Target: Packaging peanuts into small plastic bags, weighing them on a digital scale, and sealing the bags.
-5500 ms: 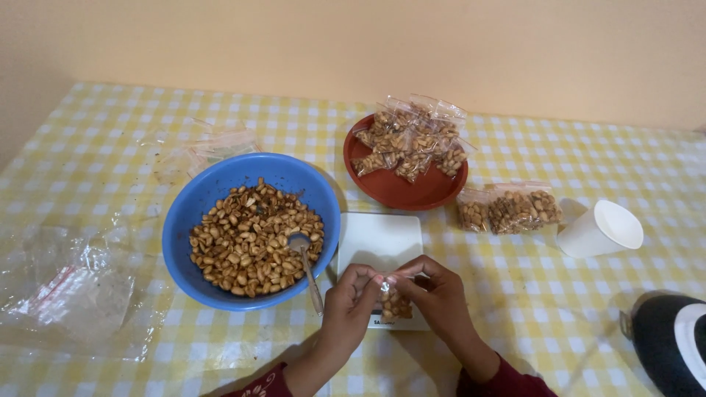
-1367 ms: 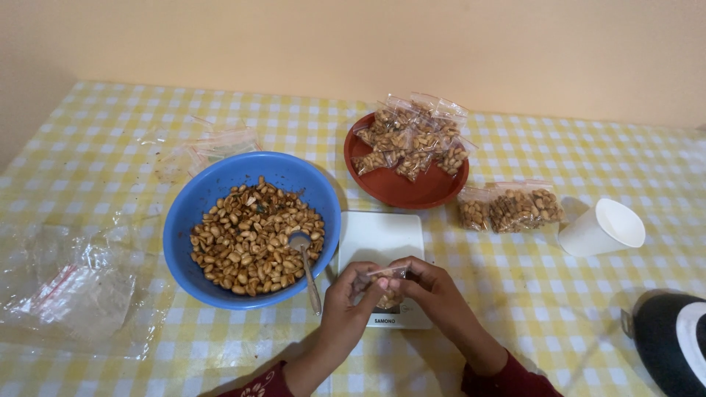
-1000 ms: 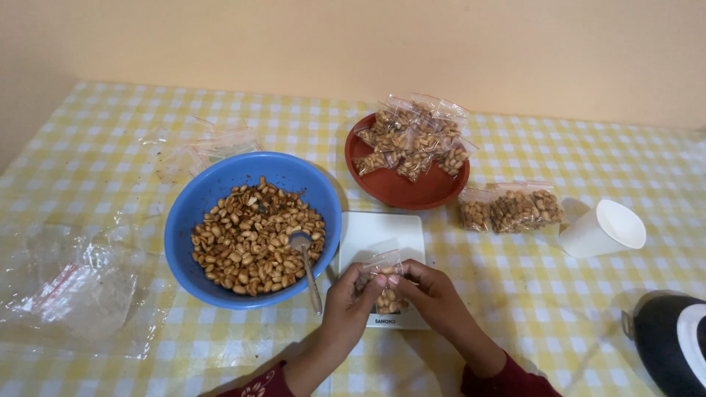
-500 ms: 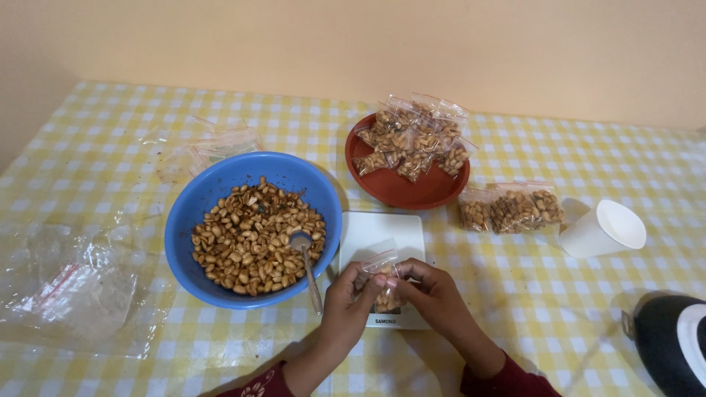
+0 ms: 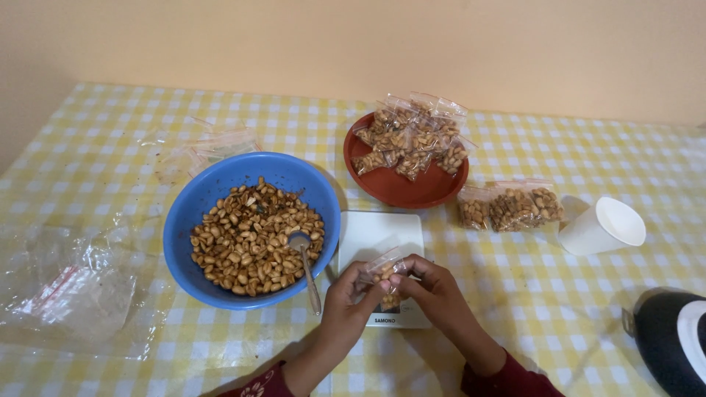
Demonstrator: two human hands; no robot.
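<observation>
A table covered in a yellow-and-white checked cloth (image 5: 559, 309) stands against a plain peach-coloured wall (image 5: 353, 44). The round blue plastic bowl (image 5: 193, 213), filled with roasted brown peanuts (image 5: 250, 239), serves as the landmark. Far to the left of the bowl lies a crumpled sheet of clear plastic (image 5: 73, 283). Behind the bowl, on its left, sits a loose pile of empty small clear bags (image 5: 209, 147). A metal spoon (image 5: 305, 257) rests in the nuts at the bowl's right side, its handle sticking out over the near rim.

Just to the right of the bowl lies a flat white square kitchen scale (image 5: 379, 235). Over the near part of the scale, the left hand (image 5: 346, 294) and the right hand (image 5: 434, 283) meet, fingertips pinched together on a small clear plastic bag of peanuts (image 5: 382, 276). Both hands grip it near its top edge, and the bag hangs just above the scale. Dark red sleeves show at the wrists.

Behind the scale, right of the bowl, a round red plate (image 5: 401, 191) carries a heap of filled peanut bags (image 5: 412, 136). Further right, more filled bags (image 5: 511, 207) lie on the cloth. Beyond them a white paper cup (image 5: 601, 226) lies tipped on its side. Farthest right from the bowl, at the near corner, a black-and-white object (image 5: 673, 334) is partly cut off.
</observation>
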